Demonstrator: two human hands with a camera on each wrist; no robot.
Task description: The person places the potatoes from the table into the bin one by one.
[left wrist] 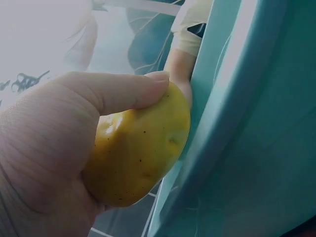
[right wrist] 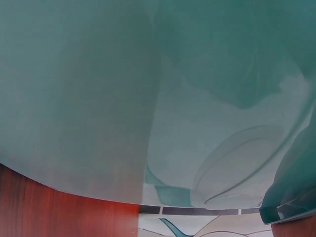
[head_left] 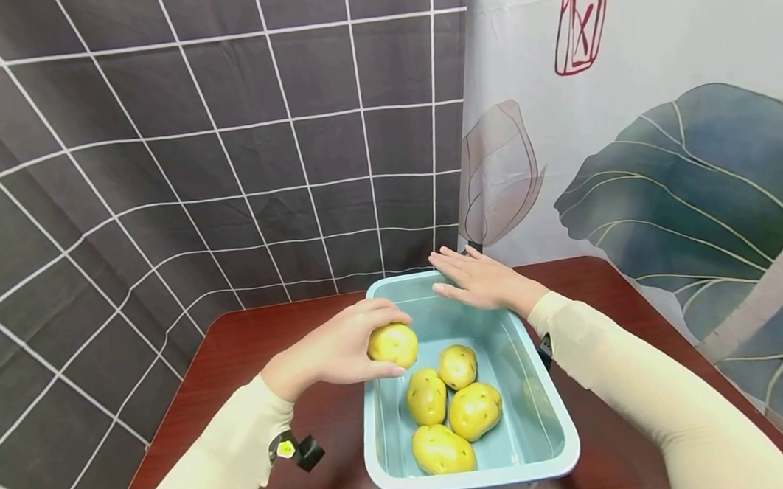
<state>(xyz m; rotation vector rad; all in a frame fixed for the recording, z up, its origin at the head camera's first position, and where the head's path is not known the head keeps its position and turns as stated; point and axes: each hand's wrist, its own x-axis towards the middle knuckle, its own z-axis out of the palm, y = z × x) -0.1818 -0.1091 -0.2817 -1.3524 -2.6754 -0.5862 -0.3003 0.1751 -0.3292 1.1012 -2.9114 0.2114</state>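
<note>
A yellow potato [head_left: 394, 345] is gripped in my left hand [head_left: 343, 344], over the left rim of a light blue plastic tub [head_left: 373, 445]. In the left wrist view the thumb lies along the top of the held potato [left wrist: 143, 148], beside the tub wall [left wrist: 222, 94]. Several more potatoes [head_left: 475, 410] lie together on the tub floor. My right hand [head_left: 482, 277] rests with straight fingers at the far right corner of the tub's rim, holding nothing. The right wrist view shows mostly the tub's outer wall [right wrist: 98, 98]; the hand is hidden there.
The tub stands on a dark red wooden table [head_left: 251, 348]. Behind it hang a dark grid-patterned curtain [head_left: 261, 163] and a white curtain [head_left: 520, 31] with a leaf print. A wrist camera [head_left: 307, 453] sticks out from the left sleeve.
</note>
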